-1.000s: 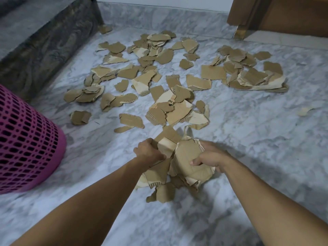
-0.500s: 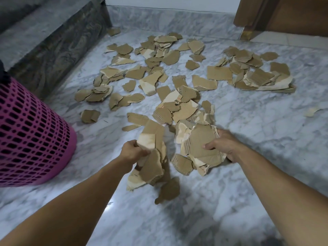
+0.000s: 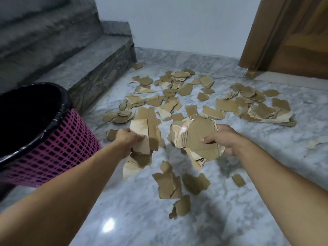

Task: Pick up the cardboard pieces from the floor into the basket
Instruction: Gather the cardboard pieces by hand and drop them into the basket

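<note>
My left hand (image 3: 126, 137) grips a bundle of torn cardboard pieces (image 3: 144, 134), held above the floor just right of the pink basket (image 3: 58, 150). My right hand (image 3: 223, 141) holds a second, thicker stack of cardboard pieces (image 3: 197, 137) at the same height. Several loose pieces (image 3: 168, 183) hang or lie below the two bundles. Many more cardboard scraps (image 3: 177, 89) are scattered over the marble floor beyond my hands. The basket has a black liner (image 3: 53, 119) around its rim and its mouth is dark.
Grey stone steps (image 3: 85, 55) rise at the left behind the basket. A wooden door frame (image 3: 262, 38) stands at the right rear, beside a white wall. A large heap of cardboard (image 3: 260, 107) lies at the right. Bare marble floor (image 3: 266, 139) is visible to the right.
Both hands have risen from the floor with their cardboard bundles and drawn apart. The view tilted up, so the basket's mouth now shows. Some pieces have dropped from the bundles.
</note>
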A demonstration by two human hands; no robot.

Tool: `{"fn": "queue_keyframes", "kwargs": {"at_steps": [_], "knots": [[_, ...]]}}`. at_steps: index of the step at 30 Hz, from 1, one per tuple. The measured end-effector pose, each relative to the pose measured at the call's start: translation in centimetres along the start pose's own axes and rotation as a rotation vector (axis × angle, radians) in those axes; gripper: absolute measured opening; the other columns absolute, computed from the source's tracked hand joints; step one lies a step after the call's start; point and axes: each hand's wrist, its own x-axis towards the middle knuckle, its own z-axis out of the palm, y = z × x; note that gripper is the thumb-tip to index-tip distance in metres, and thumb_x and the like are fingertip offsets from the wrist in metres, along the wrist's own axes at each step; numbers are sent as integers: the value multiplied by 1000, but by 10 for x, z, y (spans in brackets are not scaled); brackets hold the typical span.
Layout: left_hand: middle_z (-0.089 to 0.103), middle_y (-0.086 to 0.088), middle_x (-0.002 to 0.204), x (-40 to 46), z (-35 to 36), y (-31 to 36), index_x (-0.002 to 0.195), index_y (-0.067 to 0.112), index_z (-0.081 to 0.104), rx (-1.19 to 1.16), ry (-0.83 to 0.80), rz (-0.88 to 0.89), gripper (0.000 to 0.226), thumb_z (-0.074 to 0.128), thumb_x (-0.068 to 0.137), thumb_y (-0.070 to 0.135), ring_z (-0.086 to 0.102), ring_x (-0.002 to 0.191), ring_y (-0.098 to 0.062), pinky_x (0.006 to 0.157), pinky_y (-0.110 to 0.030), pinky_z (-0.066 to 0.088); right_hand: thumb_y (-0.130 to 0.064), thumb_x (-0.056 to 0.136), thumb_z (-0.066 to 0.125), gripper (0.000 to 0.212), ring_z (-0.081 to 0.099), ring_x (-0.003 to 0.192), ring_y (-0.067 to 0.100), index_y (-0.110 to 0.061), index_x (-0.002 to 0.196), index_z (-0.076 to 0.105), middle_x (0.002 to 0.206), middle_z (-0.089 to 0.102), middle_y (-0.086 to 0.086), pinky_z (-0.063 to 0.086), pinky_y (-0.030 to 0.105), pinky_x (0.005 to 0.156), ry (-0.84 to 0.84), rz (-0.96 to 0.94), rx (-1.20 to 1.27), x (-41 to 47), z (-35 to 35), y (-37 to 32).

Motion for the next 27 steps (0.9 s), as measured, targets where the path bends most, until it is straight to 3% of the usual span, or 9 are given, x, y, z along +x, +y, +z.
{"fn": "queue_keyframes", "kwargs": {"at_steps": [3, 7, 10, 15, 18, 22, 25, 27], "knots": [[63, -20, 105, -15, -33, 37, 107, -2, 57, -8, 47, 7, 31, 74, 81, -1, 62, 97, -37, 86, -54, 53, 9, 74, 76, 28, 70, 84, 26, -12, 90, 68, 90, 73, 10, 58, 41, 80, -29, -67, 23, -21, 14, -44], [66, -19, 105, -33, -85, 89, 108, -3, 60, -7, 92, 98, 35, 78, 78, 4, 65, 95, -36, 83, -53, 55, 5, 67, 83, 30, 71, 91, 32, -8, 90, 70, 95, 74, 16, 56, 51, 87, -42, -148, 51, -53, 37, -113], [65, -17, 105, -49, -126, 120, 108, 1, 58, -20, 127, 168, 35, 77, 79, 5, 63, 94, -33, 82, -46, 55, -15, 27, 96, 76, 71, 96, 31, -8, 99, 73, 98, 76, 12, 54, 54, 92, -52, -225, -10, -58, 63, -159], [66, -20, 110, -65, -217, 142, 114, -3, 58, -6, 269, 246, 42, 78, 78, 6, 65, 98, -35, 87, -51, 55, -13, 21, 97, 90, 72, 92, 34, -9, 106, 69, 100, 74, 15, 57, 56, 82, -109, -295, 8, -81, 142, -226], [64, -18, 114, -67, -270, 138, 121, -3, 56, 14, 360, 249, 48, 78, 80, 8, 62, 99, -32, 88, -45, 54, -6, 48, 93, 64, 72, 87, 32, -7, 105, 65, 99, 73, 16, 60, 51, 75, -162, -318, 18, -103, 205, -253], [60, -15, 117, -57, -335, 123, 128, -3, 51, 23, 425, 214, 49, 71, 86, 12, 58, 102, -29, 89, -39, 51, -1, 64, 87, 47, 70, 84, 24, -5, 105, 65, 100, 72, 12, 60, 33, 67, -171, -343, -33, -125, 282, -274], [58, -14, 110, -48, -365, 107, 127, -4, 50, 63, 465, 202, 47, 70, 88, 14, 57, 100, -27, 85, -35, 49, 5, 67, 83, 38, 68, 95, 27, -2, 100, 64, 101, 70, 12, 57, 39, 87, -165, -334, -39, -128, 331, -276], [61, -17, 118, -39, -381, 91, 128, -1, 49, 57, 489, 178, 57, 78, 81, 17, 61, 104, -31, 89, -41, 53, 5, 69, 81, 40, 66, 100, 27, -1, 104, 63, 106, 69, 13, 55, 39, 93, -148, -343, -80, -122, 363, -271]]}}
